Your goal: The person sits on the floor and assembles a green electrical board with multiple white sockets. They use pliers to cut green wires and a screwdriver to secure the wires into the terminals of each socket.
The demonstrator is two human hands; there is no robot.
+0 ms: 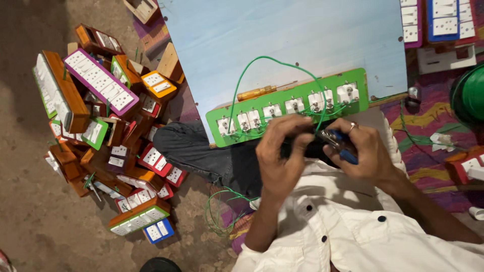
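A long green switch panel (353,103) lies back side up at the near edge of a pale blue board (282,35), showing several white switch and socket backs. Thin green wire (262,60) loops up from it over the board. My left hand (280,156) pinches the wire at the panel's lower edge. My right hand (360,151), with a ring on one finger, grips blue-handled pliers (343,146) whose jaws point toward the left hand. An amber-handled screwdriver (257,93) lies on the board just behind the panel.
A heap of wooden switch boxes (101,121) with coloured faces covers the dirt floor at left. More boards (438,20) stand at the top right, a green wire spool (469,93) at the right edge. Loose green wire (219,211) coils by my knee.
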